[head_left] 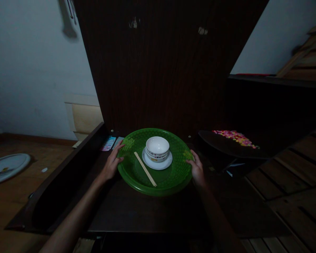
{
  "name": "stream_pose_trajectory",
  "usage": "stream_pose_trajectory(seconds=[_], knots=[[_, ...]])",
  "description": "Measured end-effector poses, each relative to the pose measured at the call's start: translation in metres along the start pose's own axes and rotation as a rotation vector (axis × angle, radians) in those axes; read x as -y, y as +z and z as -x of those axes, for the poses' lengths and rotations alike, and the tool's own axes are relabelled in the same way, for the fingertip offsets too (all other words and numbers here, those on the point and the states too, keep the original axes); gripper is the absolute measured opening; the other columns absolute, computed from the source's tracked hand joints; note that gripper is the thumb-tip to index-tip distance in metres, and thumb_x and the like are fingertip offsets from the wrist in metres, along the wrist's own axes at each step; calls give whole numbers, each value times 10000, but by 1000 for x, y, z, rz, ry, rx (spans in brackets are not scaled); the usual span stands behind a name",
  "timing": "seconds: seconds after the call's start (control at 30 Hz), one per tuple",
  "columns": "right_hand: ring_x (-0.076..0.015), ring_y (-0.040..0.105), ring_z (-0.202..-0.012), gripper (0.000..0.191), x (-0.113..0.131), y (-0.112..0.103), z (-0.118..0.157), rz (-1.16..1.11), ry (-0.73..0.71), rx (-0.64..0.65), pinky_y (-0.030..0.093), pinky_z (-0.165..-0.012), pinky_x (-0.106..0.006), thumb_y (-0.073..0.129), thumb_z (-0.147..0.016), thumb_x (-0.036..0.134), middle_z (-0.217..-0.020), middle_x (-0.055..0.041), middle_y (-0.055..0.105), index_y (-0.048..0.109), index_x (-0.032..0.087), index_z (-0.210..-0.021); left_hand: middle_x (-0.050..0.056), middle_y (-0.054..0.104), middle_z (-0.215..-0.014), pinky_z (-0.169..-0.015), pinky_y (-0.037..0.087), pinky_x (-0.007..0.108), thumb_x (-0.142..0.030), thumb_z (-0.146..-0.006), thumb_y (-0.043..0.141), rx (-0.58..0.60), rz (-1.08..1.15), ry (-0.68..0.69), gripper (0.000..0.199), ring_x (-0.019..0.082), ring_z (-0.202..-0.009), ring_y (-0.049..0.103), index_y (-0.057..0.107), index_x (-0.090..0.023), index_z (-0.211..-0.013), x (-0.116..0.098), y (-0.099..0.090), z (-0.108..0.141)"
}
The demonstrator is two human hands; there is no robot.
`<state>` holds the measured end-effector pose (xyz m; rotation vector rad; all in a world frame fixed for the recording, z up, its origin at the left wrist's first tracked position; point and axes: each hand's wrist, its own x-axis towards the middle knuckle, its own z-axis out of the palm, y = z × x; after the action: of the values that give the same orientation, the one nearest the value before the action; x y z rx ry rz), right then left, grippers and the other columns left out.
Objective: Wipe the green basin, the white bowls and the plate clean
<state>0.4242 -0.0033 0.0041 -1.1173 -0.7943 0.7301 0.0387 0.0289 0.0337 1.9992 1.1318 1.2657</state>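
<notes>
While the left hand [112,165] and right hand [197,169] grip the green basin [155,191] at nine and three o'clock, stacked bowls [157,151] partly hide the plate [162,166].

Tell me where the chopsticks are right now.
In the head view, the chopsticks lie inside the green basin, left of the stacked bowls and the white plate.

the near strip of the dark surface [147,214] lies bare, open for a hand to cross below the green tray [137,179]. a raised side board [65,172] blocks the left, the tall dark panel [158,70] closes the far side, and the corner shelf [226,146] juts in at right.
</notes>
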Motion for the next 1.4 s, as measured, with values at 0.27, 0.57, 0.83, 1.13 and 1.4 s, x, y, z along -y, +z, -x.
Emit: stream_pose_trajectory(seconds=[0.27,0.57,0.83,1.13,1.4], knots=[[-311,661,-1125,680,7,2,10,-67,72,12,503,-981,-495,734,-589,257,-1150,-64,746,665,258,-1265,107,315,-1627,-1213,155,582,-327,-835,470,-30,47,-25,568,324,-1503,248,523,-197,-1386,-2,3,2],[-286,661,-1154,731,8,10,22,-172,125,-59,498,-1017,-468,719,-619,262,-1238,-50,716,617,266,-1342,115,346,-1612,-1207,176,583,-311,-811,475,-96,118,-42,559,335,-1496,262,549,-180,-1349,-3,9,4],[-299,665,-1148,760,14,11,24,-173,144,-61,500,-1011,-483,731,-608,270,-1211,-61,727,608,257,-1359,106,375,-1599,-1213,164,575,-322,-806,501,-100,137,-78,544,337,-1488,280,579,-191,-1328,-9,7,4],[-296,649,-1183,751,10,12,25,-175,125,-58,487,-1032,-488,718,-642,290,-1251,-56,707,588,265,-1381,92,360,-1609,-1219,153,565,-331,-815,504,-119,157,-84,532,334,-1492,274,583,-206,-1326,-8,9,5],[-313,658,-1168,866,8,4,21,-123,173,-24,512,-1004,-478,750,-623,315,-1242,-79,709,513,242,-1453,117,370,-1600,-1209,155,596,-338,-833,518,-67,105,-77,522,344,-1489,281,575,-197,-1332,-5,3,6]])
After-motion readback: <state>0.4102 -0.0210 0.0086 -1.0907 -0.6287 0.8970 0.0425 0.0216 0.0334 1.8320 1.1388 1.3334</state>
